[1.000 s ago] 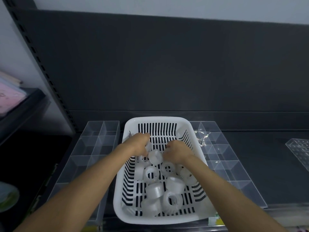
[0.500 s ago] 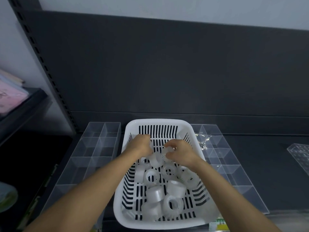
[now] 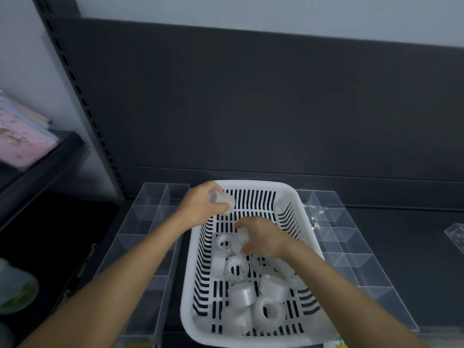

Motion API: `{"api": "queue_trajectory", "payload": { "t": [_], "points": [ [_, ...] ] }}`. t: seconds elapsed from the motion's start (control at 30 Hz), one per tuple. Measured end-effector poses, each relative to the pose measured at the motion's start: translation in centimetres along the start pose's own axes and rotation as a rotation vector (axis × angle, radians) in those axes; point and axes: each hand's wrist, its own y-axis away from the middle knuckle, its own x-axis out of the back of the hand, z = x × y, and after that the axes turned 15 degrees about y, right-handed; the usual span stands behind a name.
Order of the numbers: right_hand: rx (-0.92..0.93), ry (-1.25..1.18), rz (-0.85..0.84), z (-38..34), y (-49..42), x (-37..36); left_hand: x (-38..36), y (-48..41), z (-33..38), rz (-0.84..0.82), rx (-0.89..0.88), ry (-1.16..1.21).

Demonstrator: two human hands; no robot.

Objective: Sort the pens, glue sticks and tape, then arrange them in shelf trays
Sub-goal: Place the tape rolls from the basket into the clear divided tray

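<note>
— Tape rolls (image 3: 244, 295), the translucent white rings: where are they?
— Mostly heaped in the white slotted plastic basket (image 3: 190, 285), below the right hand (image 3: 266, 238) and nearer the person.
— And the hands?
— The left hand (image 3: 198, 207) has its fingers curled round one lifted roll (image 3: 221, 198), over the basket's far left corner. The right hand, lower and just to its right, pinches a second roll (image 3: 243, 238) inside the basket.
— Beside them?
— A clear divided plastic tray (image 3: 150, 212) lies left of the left hand; another clear tray (image 3: 351, 247) lies right of the right hand.
</note>
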Motion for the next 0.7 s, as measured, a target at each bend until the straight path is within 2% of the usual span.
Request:
{"api": "queue_trajectory", "payload": {
  "t": [0.23,0.4,0.5,0.6,0.7],
  "points": [
    [0.032,0.065,-0.1,0.2,-0.8,0.2,2.9,1.1,-1.3,0.034,-0.014,0.091],
    [0.018,0.1,-0.056,0.0,-1.0,0.7,4.6,1.6,-2.1,0.002,0.039,0.273],
    [-0.023,-0.042,0.079,-0.5,-1.0,2.0,5.9,1.7,-1.9,0.026,-0.034,0.189],
    [-0.07,-0.296,0.232,-1.5,-1.5,3.1,7.9,1.3,-2.0,0.087,-0.08,0.128],
    [-0.108,-0.53,0.29,-2.8,-2.4,3.2,10.0,0.8,-2.6,0.144,-0.082,0.146]
  ]
}}
